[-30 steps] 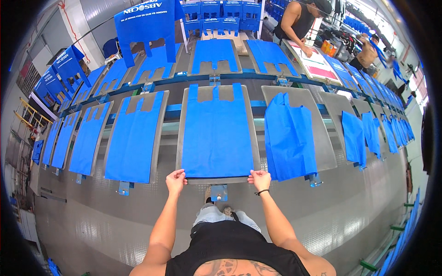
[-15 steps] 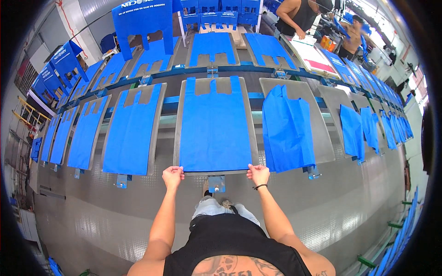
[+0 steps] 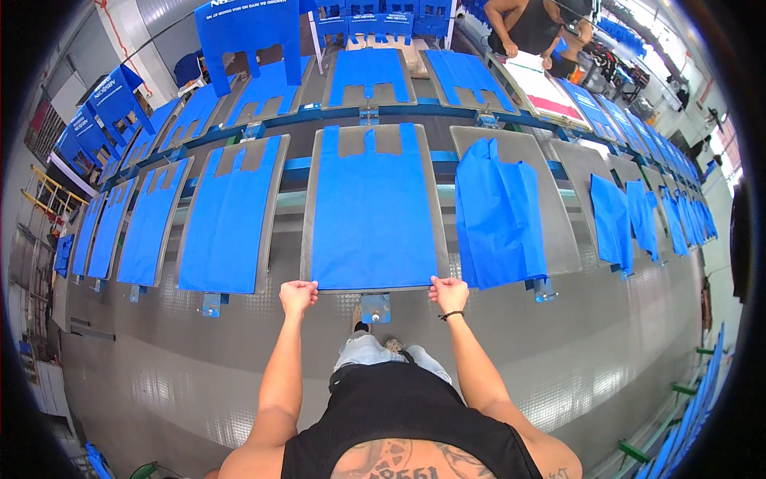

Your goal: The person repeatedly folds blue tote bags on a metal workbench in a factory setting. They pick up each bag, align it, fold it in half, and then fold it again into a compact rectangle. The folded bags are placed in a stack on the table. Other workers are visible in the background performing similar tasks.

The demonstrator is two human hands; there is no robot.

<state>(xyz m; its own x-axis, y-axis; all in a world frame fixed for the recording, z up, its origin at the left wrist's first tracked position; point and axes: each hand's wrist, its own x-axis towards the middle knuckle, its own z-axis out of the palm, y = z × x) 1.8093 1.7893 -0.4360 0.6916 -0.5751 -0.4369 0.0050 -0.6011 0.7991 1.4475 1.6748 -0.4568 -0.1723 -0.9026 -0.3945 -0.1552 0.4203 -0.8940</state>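
A blue fabric bag with cut handle straps lies flat on a grey board straight in front of me. My left hand pinches the bag's near left corner. The near right corner is pinched between the fingers of my right hand, which has a dark bracelet at its wrist. Between the two hands the near edge runs straight along the board's front edge. To the right, a rumpled blue bag covers part of another board; a smoother blue bag lies on the board to the left.
More boards with blue bags line both sides of the long blue frame. Printed blue bags hang at the upper left. Across the frame, a person handles a white, red-striped printing screen. A metal bracket juts out below my board.
Both my hands still grip the near corners, and the bag stays flat. The person across has leaned in, with both hands now at the printing screen. The view has shifted slightly.
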